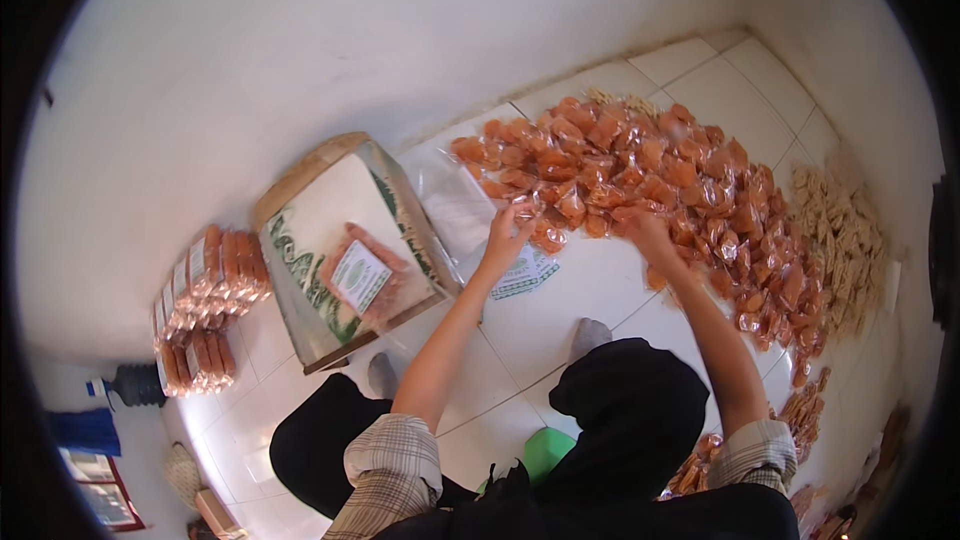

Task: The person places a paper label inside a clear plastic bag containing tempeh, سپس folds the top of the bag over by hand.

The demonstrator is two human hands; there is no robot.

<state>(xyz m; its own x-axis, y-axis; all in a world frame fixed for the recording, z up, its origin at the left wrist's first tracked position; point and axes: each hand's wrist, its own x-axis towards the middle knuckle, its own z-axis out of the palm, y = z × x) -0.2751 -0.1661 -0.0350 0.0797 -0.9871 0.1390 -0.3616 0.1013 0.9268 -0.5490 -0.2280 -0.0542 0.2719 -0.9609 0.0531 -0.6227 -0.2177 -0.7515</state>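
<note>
Small clear plastic packets of orange-brown food [640,155] lie in a wide heap on the white tiled floor. My left hand [512,227] is at the heap's near left edge, fingers bent in a pinch beside one packet [548,236]. What sits between those fingertips is too small to make out. My right hand [642,225] reaches into the near side of the heap, its fingertips lost among the packets. Green-and-white printed labels [525,275] lie on the floor just below my left hand. Clear plastic bags [455,205] lie left of the heap.
An open-fronted box [330,210] on the left bears a filled, labelled bag [365,275]. Stacked long packs [210,275] stand further left, by a blue water bottle [137,385]. Pale packets [840,240] lie at the far right. A green object [547,452] is between my legs.
</note>
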